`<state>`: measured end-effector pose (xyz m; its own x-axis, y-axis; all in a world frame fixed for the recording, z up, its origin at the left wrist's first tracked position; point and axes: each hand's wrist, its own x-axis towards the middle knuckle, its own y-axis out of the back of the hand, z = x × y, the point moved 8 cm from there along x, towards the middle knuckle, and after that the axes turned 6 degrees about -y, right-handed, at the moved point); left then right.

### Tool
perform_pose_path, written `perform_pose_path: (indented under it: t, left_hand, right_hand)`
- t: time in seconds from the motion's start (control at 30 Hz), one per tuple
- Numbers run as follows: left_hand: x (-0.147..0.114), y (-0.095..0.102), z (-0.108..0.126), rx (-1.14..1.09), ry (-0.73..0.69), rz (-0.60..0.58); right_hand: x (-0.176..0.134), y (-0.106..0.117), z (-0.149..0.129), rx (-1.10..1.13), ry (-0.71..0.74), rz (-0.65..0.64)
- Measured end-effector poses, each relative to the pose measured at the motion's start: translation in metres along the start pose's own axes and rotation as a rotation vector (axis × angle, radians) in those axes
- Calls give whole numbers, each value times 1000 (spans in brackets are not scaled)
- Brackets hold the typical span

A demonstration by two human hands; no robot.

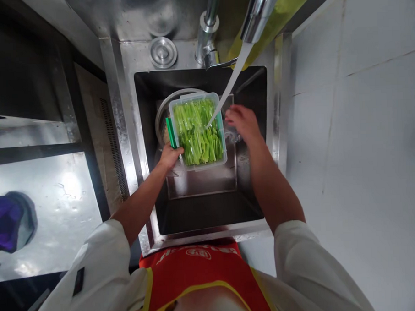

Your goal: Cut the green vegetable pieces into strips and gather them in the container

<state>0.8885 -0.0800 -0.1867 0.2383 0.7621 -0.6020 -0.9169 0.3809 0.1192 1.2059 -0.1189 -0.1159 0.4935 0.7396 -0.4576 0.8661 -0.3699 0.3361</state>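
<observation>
A: What's at the centre of the frame?

B: A clear plastic box (197, 130), rectangular with rounded corners and a green clip on its left side. It's packed with cut green stalks (197, 133), thin, straight and glossy with wet. It sits up over the sink (278, 125), in the upper middle of the frame.

A: Who has hold of it?

B: The left hand (169, 156) does, at the box's lower left corner. Its grip is pinched on the rim, thumb over the edge, fingers underneath and out of sight. The right hand (243, 122) is just beside the box's right wall, fingers loosely spread and curled; whether it touches the plastic I cannot tell.

A: And the water?

B: A white stream (230, 83) slants down from the chrome tap (259, 13) at the top of the frame and lands among the stalks.

A: Anything under the box?

B: A round metal bowl (162, 114) peeks out at the box's upper left, and below it a flat steel tray (201, 181) lies in the basin. The sink is square, deep, brushed steel.

A: Further out?

B: A wet, shiny steel bench (58, 203) at the left, with something purple (4, 224) at its edge. White tiles (357, 121) fill the right. At the bottom, white sleeves and a red apron (195, 270) with yellow trim.
</observation>
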Motion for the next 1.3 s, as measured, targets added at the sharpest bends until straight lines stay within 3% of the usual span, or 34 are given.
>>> perform_pose_path:
  t: [0.13, 0.2, 0.4, 0.53, 0.63, 0.7, 0.83, 0.93, 1.1, 1.3]
  left_hand:
    - [-18, 3, 13, -36, -21, 17]
    - [-27, 4, 19, -44, -23, 20]
    - [-65, 18, 21, -85, -31, 44]
    - [-105, 40, 12, -113, 14, 77]
    - [-142, 65, 10, -89, 33, 97]
    - [-170, 85, 10, -104, 35, 128]
    - [-230, 129, 5, -192, 39, 217]
    - [-269, 166, -3, -254, 41, 280]
    - [-331, 240, -27, -332, 43, 423]
    - [-381, 329, -74, -419, 35, 515]
  right_hand:
    - [29, 7, -63, 179, 93, 120]
    - [46, -1, -87, 292, 70, 121]
    - [77, -12, -121, 360, -105, 96]
    - [46, 3, -117, 451, -116, 49]
    - [-10, 9, -92, 486, -128, 36]
    - [-56, -1, -68, 462, -156, -25]
    - [-143, -42, -21, 318, -224, -239]
    - [-191, -83, -8, 272, -215, -332]
    - [-287, -197, -42, 185, -72, -692]
    - [-353, -327, -68, -90, 55, -683]
